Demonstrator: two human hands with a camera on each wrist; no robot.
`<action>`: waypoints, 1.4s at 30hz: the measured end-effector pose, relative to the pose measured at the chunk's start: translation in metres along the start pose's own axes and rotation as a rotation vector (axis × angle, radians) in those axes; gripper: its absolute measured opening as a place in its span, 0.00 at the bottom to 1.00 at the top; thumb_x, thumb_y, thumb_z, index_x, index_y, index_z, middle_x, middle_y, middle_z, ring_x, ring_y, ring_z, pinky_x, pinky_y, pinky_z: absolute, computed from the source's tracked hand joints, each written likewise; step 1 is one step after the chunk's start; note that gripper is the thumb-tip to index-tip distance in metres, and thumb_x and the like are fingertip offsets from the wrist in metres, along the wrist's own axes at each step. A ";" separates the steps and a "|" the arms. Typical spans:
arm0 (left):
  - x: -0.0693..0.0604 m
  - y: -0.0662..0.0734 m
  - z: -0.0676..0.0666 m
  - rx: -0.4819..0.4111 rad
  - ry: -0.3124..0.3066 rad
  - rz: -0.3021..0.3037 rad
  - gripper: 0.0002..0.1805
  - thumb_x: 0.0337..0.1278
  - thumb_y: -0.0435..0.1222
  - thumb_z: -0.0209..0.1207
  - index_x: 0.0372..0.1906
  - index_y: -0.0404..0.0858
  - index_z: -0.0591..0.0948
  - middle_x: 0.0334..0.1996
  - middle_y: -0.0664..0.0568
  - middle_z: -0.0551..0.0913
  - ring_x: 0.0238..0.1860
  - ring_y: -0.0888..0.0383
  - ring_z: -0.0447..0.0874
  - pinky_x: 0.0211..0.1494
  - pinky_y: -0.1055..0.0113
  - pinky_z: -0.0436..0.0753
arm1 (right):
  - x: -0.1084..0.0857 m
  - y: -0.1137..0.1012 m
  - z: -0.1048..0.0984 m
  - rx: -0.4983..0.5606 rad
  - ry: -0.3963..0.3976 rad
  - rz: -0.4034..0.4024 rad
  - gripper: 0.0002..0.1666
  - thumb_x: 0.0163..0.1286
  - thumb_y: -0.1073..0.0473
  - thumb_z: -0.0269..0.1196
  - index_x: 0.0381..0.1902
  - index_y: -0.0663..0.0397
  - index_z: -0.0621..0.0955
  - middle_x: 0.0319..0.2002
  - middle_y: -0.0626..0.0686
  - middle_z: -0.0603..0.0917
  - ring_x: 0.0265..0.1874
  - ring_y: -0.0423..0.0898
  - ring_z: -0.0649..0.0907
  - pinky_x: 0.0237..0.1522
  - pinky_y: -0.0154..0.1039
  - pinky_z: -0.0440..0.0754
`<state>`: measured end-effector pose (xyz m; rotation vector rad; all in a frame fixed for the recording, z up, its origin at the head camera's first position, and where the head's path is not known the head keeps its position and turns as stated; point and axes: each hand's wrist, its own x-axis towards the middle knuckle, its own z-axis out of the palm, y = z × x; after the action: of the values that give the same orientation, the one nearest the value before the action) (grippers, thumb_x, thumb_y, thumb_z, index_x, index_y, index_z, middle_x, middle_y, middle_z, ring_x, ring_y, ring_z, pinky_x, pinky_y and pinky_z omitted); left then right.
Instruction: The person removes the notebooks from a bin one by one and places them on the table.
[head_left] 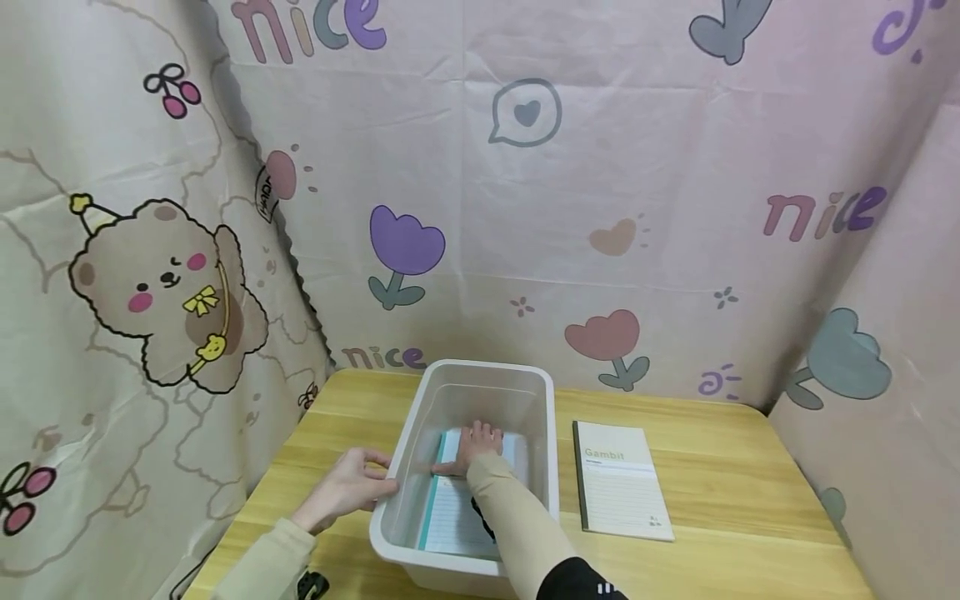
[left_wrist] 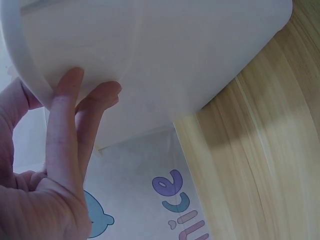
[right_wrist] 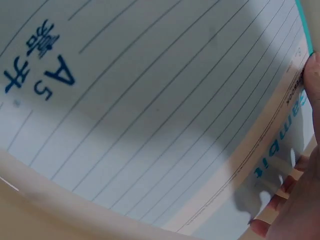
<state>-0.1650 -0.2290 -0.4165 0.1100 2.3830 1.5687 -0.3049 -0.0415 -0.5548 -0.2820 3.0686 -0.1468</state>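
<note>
A notebook with a teal spine [head_left: 457,518] lies flat inside the white plastic bin [head_left: 513,377]. My right hand [head_left: 480,446] is down in the bin, fingers spread over the notebook's upper part; in the right wrist view the hand [right_wrist: 295,200] lies along the cover [right_wrist: 150,110] near the printed "Gambit", thumb at the teal edge. At the bin's left side, my left hand [head_left: 348,485] grips the rim, with the thumb over it; in the left wrist view two fingers of that hand [left_wrist: 55,165] press the bin's outer wall [left_wrist: 165,60].
A second notebook with a dark spine [head_left: 626,483] lies on the wooden table [head_left: 750,500] to the right of the bin. Behind and beside the table hangs a patterned cloth [head_left: 465,208]. A small black object [head_left: 312,585] shows by the left sleeve.
</note>
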 end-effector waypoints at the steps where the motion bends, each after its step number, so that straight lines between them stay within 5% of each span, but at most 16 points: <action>1: 0.000 0.000 0.001 0.002 0.007 -0.004 0.26 0.56 0.27 0.61 0.56 0.14 0.70 0.44 0.26 0.86 0.41 0.43 0.91 0.40 0.54 0.94 | 0.001 0.001 0.002 -0.007 -0.004 -0.001 0.59 0.39 0.13 0.65 0.57 0.50 0.78 0.52 0.54 0.77 0.56 0.51 0.75 0.60 0.50 0.76; 17: -0.003 0.004 0.001 -0.003 0.022 -0.008 0.28 0.53 0.27 0.62 0.56 0.14 0.68 0.40 0.32 0.87 0.38 0.46 0.90 0.39 0.54 0.94 | 0.006 0.009 -0.002 -0.028 -0.017 -0.021 0.63 0.44 0.15 0.66 0.64 0.56 0.72 0.62 0.56 0.75 0.66 0.52 0.72 0.76 0.55 0.67; 42: 0.000 0.000 0.001 -0.017 0.010 0.000 0.27 0.55 0.27 0.62 0.56 0.14 0.68 0.41 0.30 0.87 0.39 0.45 0.91 0.39 0.54 0.94 | 0.005 0.007 -0.007 -0.112 0.115 -0.101 0.59 0.38 0.13 0.66 0.52 0.53 0.74 0.50 0.53 0.78 0.51 0.50 0.74 0.61 0.46 0.75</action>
<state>-0.1648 -0.2285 -0.4166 0.0982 2.3764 1.5931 -0.3116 -0.0353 -0.5483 -0.4507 3.1826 0.0053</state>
